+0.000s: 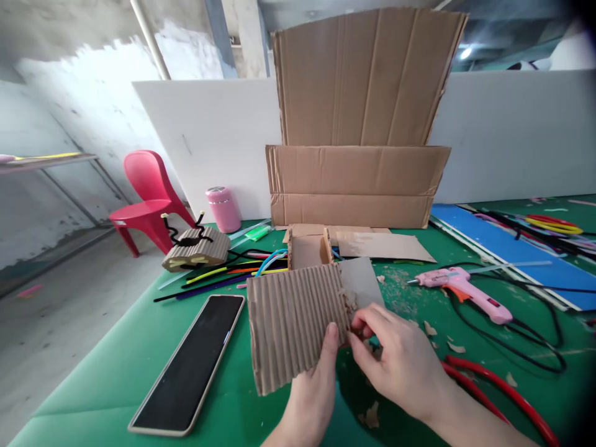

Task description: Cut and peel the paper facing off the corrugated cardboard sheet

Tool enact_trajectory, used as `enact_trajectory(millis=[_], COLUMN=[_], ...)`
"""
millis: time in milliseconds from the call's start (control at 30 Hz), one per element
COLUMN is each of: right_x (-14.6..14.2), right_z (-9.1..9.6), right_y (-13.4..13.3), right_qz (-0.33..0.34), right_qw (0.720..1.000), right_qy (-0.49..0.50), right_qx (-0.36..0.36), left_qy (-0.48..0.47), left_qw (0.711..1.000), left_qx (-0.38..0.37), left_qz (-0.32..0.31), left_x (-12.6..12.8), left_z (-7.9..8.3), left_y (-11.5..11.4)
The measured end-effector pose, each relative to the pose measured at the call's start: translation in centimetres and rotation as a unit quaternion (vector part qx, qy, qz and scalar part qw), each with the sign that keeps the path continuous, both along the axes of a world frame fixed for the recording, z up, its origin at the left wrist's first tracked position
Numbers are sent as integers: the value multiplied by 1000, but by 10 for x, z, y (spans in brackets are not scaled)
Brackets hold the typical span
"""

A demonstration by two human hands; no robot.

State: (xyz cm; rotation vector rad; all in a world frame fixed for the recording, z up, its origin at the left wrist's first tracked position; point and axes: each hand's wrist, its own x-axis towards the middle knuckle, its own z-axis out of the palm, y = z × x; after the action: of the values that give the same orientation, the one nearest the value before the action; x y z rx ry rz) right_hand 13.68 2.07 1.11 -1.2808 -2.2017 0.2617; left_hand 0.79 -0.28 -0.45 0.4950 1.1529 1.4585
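Note:
A piece of corrugated cardboard [293,323], its ridges facing up, is held above the table by my left hand [313,391]. The thumb lies over the ridges and the other fingers are hidden underneath. At the piece's right edge, my right hand [395,354] pinches thumb and forefinger together against a torn, ragged strip. Whatever sits between those fingertips is too small to make out. Beyond that edge lies a smooth grey-brown card [365,279], and right behind the piece stands a small open cardboard box [310,248].
A phone [190,366] lies at left, near pipe cleaners [218,276] and a corrugated cardboard figure [198,248]. A pink glue gun [470,292] with its cord rests at right, above red handles [493,385]. Tall cardboard panels [358,180] and a pink bottle [223,210] stand behind.

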Motion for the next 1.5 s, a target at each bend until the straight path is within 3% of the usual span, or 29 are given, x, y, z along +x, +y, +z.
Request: enact_trajectory(millis=[100,233,300,367,467,533,600,700,800,967,1133,1233,1333,1433,1500], right_x=[2,3,4,8,16,20,21,16,8,3,10,16,15,9,5], right_z=[0,2,0,-2,-6,-7,-6,-4,-4,-7,-14,-13,-9,-6,-7], right_y=[0,3,7,12,18,18,16,10,7,7,15,18,15,9,6], right_qz=[-1,6,11,-7,-70,-100,-85,4,42,38,-29,-78,-28,57,69], right_qw=[1000,998,999,1000,997,995,995,996,997,999,996,992,990,990,991], right_qy=[-25,-52,-34,-11,11,22,49,80,49,-4,44,95,135,118,95], right_qx=[8,25,21,7,-10,-19,-30,-37,-32,-38,-70,-41,-32,-60,-63], left_qy=[122,160,123,36,-67,-85,-86,-84,-65,-43,-74,-75,-64,-49,-36], left_qw=[991,984,991,999,992,988,988,988,991,994,987,985,986,988,990], left_qx=[47,41,4,-38,-23,-10,-8,-12,-30,-60,-19,-9,-11,-15,-22], left_qz=[29,73,60,1,-106,-132,-132,-129,-110,-76,-138,-158,-156,-145,-132], left_x=[3,5,5,4,3,4,4,4,3,3,3,2,2,1,1], left_z=[9,13,10,6,2,1,1,-1,-5,-8,-5,-3,-3,-6,-8], left_y=[-3,-5,-4,-2,4,6,7,6,3,2,6,7,6,6,5])
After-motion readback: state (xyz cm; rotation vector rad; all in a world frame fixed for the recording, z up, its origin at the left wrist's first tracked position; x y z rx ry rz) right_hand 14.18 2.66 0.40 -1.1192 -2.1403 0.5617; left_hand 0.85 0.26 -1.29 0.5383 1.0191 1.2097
